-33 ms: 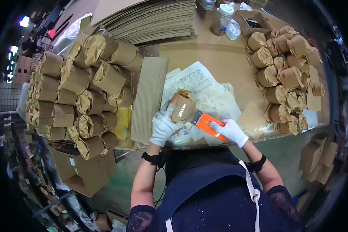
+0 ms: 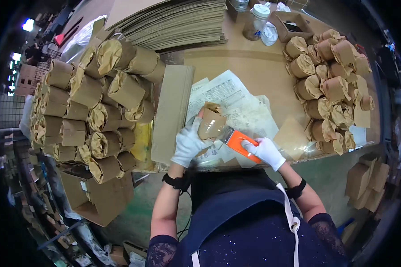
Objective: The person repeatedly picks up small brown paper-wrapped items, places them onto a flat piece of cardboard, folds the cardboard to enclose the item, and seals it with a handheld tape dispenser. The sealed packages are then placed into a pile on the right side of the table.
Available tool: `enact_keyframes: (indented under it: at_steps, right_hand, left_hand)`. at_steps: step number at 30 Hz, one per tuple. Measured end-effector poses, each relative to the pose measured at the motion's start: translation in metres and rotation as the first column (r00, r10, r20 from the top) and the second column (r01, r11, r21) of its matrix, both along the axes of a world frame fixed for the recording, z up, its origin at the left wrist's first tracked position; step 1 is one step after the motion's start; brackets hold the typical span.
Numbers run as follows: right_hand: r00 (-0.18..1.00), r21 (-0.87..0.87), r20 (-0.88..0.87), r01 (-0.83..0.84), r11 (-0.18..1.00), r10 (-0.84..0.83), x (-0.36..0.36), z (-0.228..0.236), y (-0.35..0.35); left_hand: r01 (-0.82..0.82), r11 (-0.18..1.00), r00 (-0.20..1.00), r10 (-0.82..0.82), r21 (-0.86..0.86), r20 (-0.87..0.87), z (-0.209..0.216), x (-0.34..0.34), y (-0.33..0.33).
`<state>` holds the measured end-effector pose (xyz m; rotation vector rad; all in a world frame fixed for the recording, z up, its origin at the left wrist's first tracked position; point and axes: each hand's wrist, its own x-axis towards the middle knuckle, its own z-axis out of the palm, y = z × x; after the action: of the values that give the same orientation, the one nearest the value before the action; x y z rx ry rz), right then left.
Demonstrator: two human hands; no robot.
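White cloth gloves cover both hands (image 2: 189, 143). The small package (image 2: 211, 124) at centre frame is matt brown paper with a glossy clear film over it. The orange tape dispenser (image 2: 240, 144) looks like smooth plastic. The counter (image 2: 254, 66) is matt brown board.

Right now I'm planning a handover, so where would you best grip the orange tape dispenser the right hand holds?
Grip the orange tape dispenser by its flat orange handle, coming from the lower right, as the right hand does. Its far end points up-left against the paper-wrapped bundle in the left hand, so that end is blocked.
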<state>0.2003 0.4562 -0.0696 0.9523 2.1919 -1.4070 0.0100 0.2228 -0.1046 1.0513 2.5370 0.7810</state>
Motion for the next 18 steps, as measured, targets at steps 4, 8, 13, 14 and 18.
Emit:
enact_keyframes:
  at_steps: [4, 8, 13, 14, 18]
  right_hand:
    - [0.974, 0.324, 0.017, -0.22, 0.92, 0.227, -0.007, -0.001, -0.007]
    - [0.968, 0.342, 0.066, -0.25, 0.906, 0.242, 0.013, -0.034, -0.004]
    - [0.993, 0.54, -0.07, -0.046, 0.84, 0.099, 0.008, -0.042, 0.027]
    - [0.984, 0.734, -0.107, -0.018, 0.678, 0.142, 0.004, -0.04, 0.037]
    - [0.975, 0.967, -0.034, -0.023, 0.254, 0.219, -0.021, -0.078, 0.108]
  left_hand:
    - [0.043, 0.986, 0.957, 0.006, -0.162, 0.289, 0.044, -0.012, 0.037]
    - [-0.111, 0.993, 0.977, 0.1, -0.05, -0.186, 0.019, 0.051, 0.036]
    - [-0.074, 0.963, 0.95, 0.147, 0.257, -0.277, -0.003, 0.121, -0.063]
    - [-0.063, 0.956, 0.922, 0.165, 0.285, -0.351, 0.009, 0.123, -0.066]
    - [-0.121, 0.968, 0.945, 0.044, -0.22, -0.325, 0.057, 0.109, -0.025]
